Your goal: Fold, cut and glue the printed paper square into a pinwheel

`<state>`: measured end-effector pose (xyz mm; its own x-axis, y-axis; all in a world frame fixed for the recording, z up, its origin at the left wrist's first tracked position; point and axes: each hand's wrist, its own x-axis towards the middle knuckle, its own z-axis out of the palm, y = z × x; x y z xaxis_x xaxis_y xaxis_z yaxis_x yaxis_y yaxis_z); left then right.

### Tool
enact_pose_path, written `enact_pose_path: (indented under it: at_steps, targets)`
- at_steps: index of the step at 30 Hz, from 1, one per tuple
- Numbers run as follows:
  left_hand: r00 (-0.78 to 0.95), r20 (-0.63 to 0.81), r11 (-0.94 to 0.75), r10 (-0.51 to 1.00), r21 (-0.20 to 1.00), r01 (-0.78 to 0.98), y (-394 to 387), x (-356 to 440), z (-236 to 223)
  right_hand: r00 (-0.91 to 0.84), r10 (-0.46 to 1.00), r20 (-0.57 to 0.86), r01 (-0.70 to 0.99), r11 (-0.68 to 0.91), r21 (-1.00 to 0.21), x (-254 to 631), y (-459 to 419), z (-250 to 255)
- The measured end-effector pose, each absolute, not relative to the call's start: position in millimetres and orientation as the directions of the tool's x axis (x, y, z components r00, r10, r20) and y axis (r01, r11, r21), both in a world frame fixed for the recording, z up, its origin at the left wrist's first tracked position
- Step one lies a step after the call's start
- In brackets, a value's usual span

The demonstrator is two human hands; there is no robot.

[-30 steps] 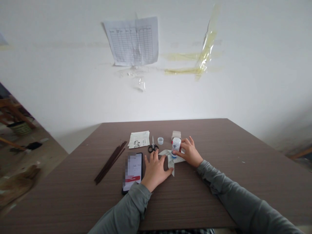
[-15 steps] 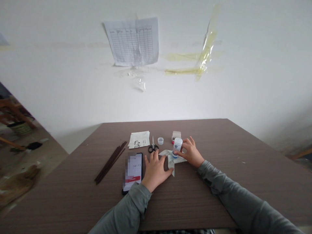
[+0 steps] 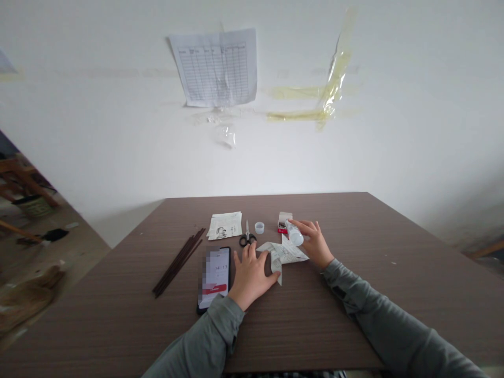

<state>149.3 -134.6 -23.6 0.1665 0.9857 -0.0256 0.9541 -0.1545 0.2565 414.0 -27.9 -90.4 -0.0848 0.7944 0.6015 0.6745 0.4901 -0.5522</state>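
A pinwheel folded from printed paper (image 3: pixel 287 255) lies on the table in front of me. My left hand (image 3: pixel 251 273) rests flat with its fingers spread, the thumb touching the pinwheel's near blade and the fingertips by its left side. My right hand (image 3: pixel 317 245) grips a white glue stick (image 3: pixel 294 234) with blue on its label, held tilted just above the pinwheel's far right part. Beyond the pinwheel, a translucent cap (image 3: pixel 259 227) lies beside black-handled scissors (image 3: pixel 248 237).
A small red and white box (image 3: pixel 284 219) stands behind the glue stick. To the left are a stack of printed paper sheets (image 3: pixel 224 226), several thin brown sticks (image 3: pixel 179 262) and a phone (image 3: pixel 214 278). The white wall (image 3: pixel 252 168) rises at the table's far edge.
My right hand has lifted the glue stick off the pinwheel's middle and tipped it over, away to the right. More of the pinwheel shows. The left hand keeps its place.
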Motion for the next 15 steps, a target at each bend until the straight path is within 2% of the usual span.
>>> enact_pose_path:
  at_steps: [4,11,15]
  targets:
    - [0.165,-0.023,-0.154,0.986,0.248,0.956,-134.6,149.2,-24.8,-0.012,0.874,0.486,0.605,0.394,-0.692,411.8,-28.5,-90.8]
    - [0.167,-0.031,-0.154,0.985,0.252,0.955,-134.2,148.9,-24.7,0.068,0.876,0.477,0.533,0.372,-0.760,413.7,-26.6,-85.9]
    - [0.161,-0.032,-0.148,0.986,0.254,0.956,-133.4,149.3,-25.0,0.069,0.880,0.471,0.436,0.398,-0.807,412.0,-25.8,-84.7]
